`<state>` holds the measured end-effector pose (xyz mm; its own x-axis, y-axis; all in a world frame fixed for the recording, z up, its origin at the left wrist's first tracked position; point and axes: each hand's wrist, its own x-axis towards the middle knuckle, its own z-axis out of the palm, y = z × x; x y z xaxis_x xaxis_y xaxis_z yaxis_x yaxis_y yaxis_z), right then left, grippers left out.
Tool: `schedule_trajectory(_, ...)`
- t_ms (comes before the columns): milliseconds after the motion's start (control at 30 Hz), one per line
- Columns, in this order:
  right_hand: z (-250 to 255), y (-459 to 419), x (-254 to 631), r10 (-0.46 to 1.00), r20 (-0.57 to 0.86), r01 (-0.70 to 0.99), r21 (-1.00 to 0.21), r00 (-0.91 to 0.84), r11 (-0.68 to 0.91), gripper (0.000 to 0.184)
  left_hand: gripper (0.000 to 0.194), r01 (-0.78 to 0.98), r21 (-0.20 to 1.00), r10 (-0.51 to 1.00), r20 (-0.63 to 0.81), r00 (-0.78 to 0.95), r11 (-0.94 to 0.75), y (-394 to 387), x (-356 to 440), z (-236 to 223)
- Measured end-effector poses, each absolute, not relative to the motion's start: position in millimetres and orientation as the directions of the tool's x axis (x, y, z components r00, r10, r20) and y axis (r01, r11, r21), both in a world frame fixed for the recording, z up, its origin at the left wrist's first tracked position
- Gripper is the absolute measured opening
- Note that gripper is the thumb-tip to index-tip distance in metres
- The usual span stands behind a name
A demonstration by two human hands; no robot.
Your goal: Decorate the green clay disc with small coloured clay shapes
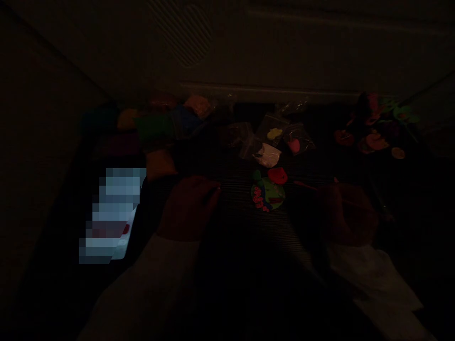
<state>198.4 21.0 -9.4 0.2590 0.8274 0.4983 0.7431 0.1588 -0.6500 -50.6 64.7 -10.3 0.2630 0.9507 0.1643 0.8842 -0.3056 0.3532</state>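
The scene is very dark. My right hand point(350, 213) is closed around a thin stick-like tool point(304, 185), whose narrow end points left. Left of that tip lies a small round green clay piece point(275, 192), with pink bits, a dark blue strip and a darker green lump on it. A red rounded clay piece point(277, 175) touches its upper edge. My left hand point(192, 206) rests on the dark ribbed surface to the left, its thumb and forefinger slightly apart. Nothing shows between them, though shadow hides the other fingers.
A lit phone point(122, 248), partly pixelated, lies at left. Behind it are coloured packets, including a green one point(154, 127) and an orange one point(160, 164). Clear bags with white point(268, 155), yellow point(274, 133) and pink point(293, 145) clay lie beyond the green piece. Colourful shapes point(377, 141) cluster at back right.
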Motion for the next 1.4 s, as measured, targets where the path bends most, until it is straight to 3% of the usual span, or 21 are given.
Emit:
schedule_trajectory(100,-11,28,202,0.803,0.525,0.794,-0.597,0.281,0.113,0.008,0.02,0.882,0.388,0.962,0.166,0.218,-0.266,66,-56,-8)
schedule_trajectory(367,-20,36,221,0.889,0.456,0.902,-0.368,-0.035,0.225,0.018,0.022,0.885,0.462,0.992,0.065,-0.104,0.063,66,-68,11)
schedule_trajectory(500,-22,37,222,0.92,0.375,0.919,-0.313,-0.112,0.24,0.029,0.024,0.896,0.434,0.995,-0.024,-0.092,0.093,68,-66,15)
schedule_trajectory(633,-25,37,222,0.92,0.369,0.939,-0.252,-0.129,0.233,0.035,0.021,0.874,0.467,0.99,-0.024,-0.139,0.134,67,-62,19)
schedule_trajectory(833,-27,37,221,0.921,0.37,0.947,-0.234,-0.12,0.218,0.033,0.019,0.823,0.545,0.981,0.002,-0.193,0.16,63,-55,22)
schedule_trajectory(1000,-27,37,220,0.91,0.398,0.949,-0.224,-0.119,0.222,0.032,0.021,0.849,0.518,0.992,0.005,-0.127,0.106,64,-58,19)
schedule_trajectory(1400,-28,38,221,0.916,0.377,0.952,-0.209,-0.134,0.225,0.032,0.013,0.851,0.505,0.988,-0.032,-0.152,0.147,64,-53,19)
